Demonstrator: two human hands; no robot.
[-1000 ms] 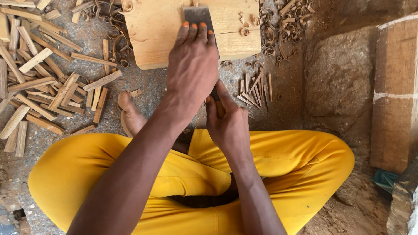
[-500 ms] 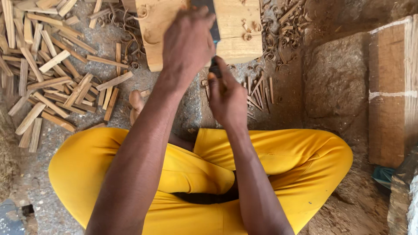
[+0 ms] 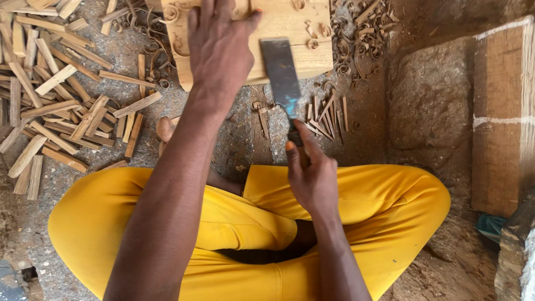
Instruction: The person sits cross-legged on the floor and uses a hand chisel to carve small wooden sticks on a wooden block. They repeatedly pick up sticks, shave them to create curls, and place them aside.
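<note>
Left hand [image 3: 220, 47] is laid flat with its fingers spread over the pale wooden block [image 3: 290, 39], which is set on the ground at the top of the view, ahead of the crossed legs in yellow trousers [image 3: 384, 212]. On the block's surface, carved curves can be made out near its left edge, and curled shavings [image 3: 315, 30] are scattered across its top and around its right side. The right hand [image 3: 312, 173] is closed around the handle of a broad, flat chisel [image 3: 281, 72]; the handle itself is hidden by the fingers. The dull grey blade is held pointing away from the body, its square tip lying over the near face of the block, just beside the left hand's thumb. A heap of split wood sticks [image 3: 61, 106] is spread over the ground on the left, and a smaller cluster of thin splinters [image 3: 326, 114] lies beside the blade. No containers can be seen.
</note>
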